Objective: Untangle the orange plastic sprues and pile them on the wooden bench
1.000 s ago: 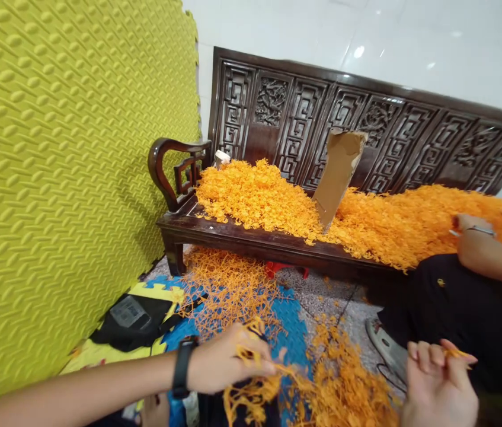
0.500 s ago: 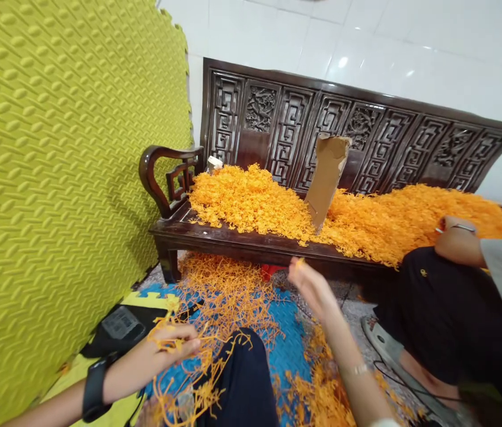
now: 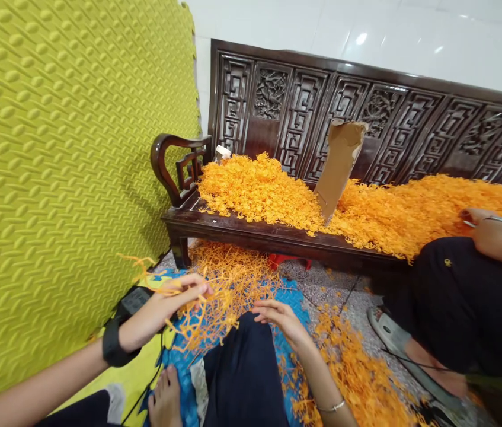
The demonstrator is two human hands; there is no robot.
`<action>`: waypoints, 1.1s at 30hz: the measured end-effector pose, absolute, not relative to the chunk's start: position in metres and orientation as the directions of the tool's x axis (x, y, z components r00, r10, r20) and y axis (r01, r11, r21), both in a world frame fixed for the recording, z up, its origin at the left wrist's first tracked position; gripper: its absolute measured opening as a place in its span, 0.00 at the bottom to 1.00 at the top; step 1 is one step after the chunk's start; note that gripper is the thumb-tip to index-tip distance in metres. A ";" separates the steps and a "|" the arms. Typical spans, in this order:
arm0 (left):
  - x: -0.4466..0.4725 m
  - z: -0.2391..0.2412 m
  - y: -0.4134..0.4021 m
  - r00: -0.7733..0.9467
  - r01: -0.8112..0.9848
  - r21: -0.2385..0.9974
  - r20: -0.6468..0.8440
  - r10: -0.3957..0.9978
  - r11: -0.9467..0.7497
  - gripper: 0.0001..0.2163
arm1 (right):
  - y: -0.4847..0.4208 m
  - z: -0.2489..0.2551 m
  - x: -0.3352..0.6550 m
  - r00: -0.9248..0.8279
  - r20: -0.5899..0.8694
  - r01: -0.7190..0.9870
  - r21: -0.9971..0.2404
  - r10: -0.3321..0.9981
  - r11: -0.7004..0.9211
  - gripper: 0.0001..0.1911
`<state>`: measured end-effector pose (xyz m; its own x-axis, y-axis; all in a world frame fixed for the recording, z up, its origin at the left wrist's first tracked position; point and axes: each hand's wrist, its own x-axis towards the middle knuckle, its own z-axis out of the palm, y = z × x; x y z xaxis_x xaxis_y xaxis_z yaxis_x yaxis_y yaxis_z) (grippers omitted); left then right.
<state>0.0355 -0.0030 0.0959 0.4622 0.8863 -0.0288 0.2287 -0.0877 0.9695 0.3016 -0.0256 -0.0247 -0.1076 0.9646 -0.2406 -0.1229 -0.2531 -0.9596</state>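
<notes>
My left hand (image 3: 168, 302), with a black band on the wrist, is closed on a tangled orange plastic frame (image 3: 197, 314) and lifts it above the blue mat. My right hand (image 3: 281, 320) hovers over my dark-trousered knee with its fingers loosely spread and nothing in them; a thin bracelet circles that wrist. More orange frames lie heaped on the floor (image 3: 233, 273) under the bench. A large pile of small orange pieces (image 3: 268, 193) covers the seat of the carved dark wooden bench (image 3: 251, 234).
A yellow foam mat (image 3: 64, 154) stands upright on the left. A cardboard piece (image 3: 337, 166) sticks out of the pile. Another person in black trousers (image 3: 459, 302) sits at the right, one arm (image 3: 495, 237) on the pile. A black device (image 3: 133, 302) lies on the floor mat.
My left hand has lifted the tangled frame higher and to the right. My right hand has dropped from near the bench edge down to my knee. The view shifted slightly.
</notes>
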 end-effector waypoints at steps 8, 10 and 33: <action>0.046 0.109 -0.008 0.491 0.129 0.988 0.016 0.871 -0.090 0.10 | -0.055 0.053 0.281 -0.015 0.167 0.034 -0.985 0.986 0.167 0.13; 0.049 0.112 -0.010 0.509 0.113 0.990 0.020 0.860 -0.089 0.10 | -0.058 0.057 0.269 -0.019 0.237 0.113 -0.965 0.971 0.238 0.17; 0.051 0.087 -0.007 0.715 0.154 0.964 -0.260 0.649 0.217 0.17 | -0.065 0.035 0.303 0.198 0.120 -0.179 -0.971 0.973 0.156 0.07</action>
<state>0.0512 -0.0074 0.0875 0.7152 0.6486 -0.2604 0.1541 0.2170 0.9639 0.3029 -0.0652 0.0351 0.1978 0.9729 0.1197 -0.1794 0.1559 -0.9713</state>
